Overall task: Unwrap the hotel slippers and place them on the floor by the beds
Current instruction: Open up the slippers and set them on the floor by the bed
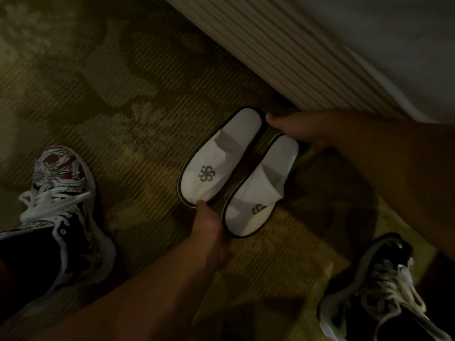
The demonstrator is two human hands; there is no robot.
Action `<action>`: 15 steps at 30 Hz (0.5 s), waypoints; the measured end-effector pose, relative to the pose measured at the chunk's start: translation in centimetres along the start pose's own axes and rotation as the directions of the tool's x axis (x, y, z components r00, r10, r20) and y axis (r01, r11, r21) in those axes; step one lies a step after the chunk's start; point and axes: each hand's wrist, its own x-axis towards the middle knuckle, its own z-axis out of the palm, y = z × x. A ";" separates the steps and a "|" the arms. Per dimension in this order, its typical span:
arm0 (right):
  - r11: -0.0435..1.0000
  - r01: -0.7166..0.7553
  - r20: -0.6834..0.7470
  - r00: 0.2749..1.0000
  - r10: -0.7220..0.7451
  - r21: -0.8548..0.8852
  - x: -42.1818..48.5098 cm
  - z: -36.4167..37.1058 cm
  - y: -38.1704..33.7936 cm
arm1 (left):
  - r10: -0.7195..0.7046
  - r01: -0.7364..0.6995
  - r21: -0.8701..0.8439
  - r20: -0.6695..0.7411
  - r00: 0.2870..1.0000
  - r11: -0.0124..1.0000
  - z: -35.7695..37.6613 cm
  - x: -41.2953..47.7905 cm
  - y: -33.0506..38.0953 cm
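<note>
right hand [299, 130] curls round the heel of the right slipper [261, 190], left hand [209, 223] thumbs the toe of the left slipper [219, 158], grip indeterminate; both lie unwrapped on carpet [123, 124] by the bed skirt [283, 57]; placement judged near done, next squaring and release.

Floor [123, 107]: left and middle of the frame, under everything
Bed [320, 45]: upper right, edge running diagonally
Upper slipper [221, 158]: centre, on the floor, near the bed edge
Lower slipper [261, 190]: just right of it, side by side
Left hand [209, 225]: lower centre, touching the upper slipper's toe
Right hand [298, 130]: right of centre, at the heels
Left shoe [56, 205]: lower left
Right shoe [376, 291]: lower right
</note>
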 end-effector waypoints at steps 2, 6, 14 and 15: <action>0.999 -0.037 -0.002 0.999 0.037 0.015 0.0 0.2 0.8 | 0.006 -0.006 0.040 0.005 1.000 0.999 0.4 -0.6 -0.3; 0.997 -0.005 0.001 1.000 0.005 0.071 0.1 0.2 1.9 | 0.055 -0.053 0.072 -0.025 0.998 0.996 0.6 -0.6 0.0; 0.997 0.009 0.001 1.000 -0.009 0.078 0.4 0.8 0.4 | 0.086 -0.086 0.033 -0.019 0.996 0.996 -0.3 0.3 -0.1; 0.998 0.012 -0.003 1.000 -0.012 0.069 0.4 0.9 0.1 | 0.100 -0.100 0.017 -0.016 0.995 0.995 -0.5 0.5 -0.1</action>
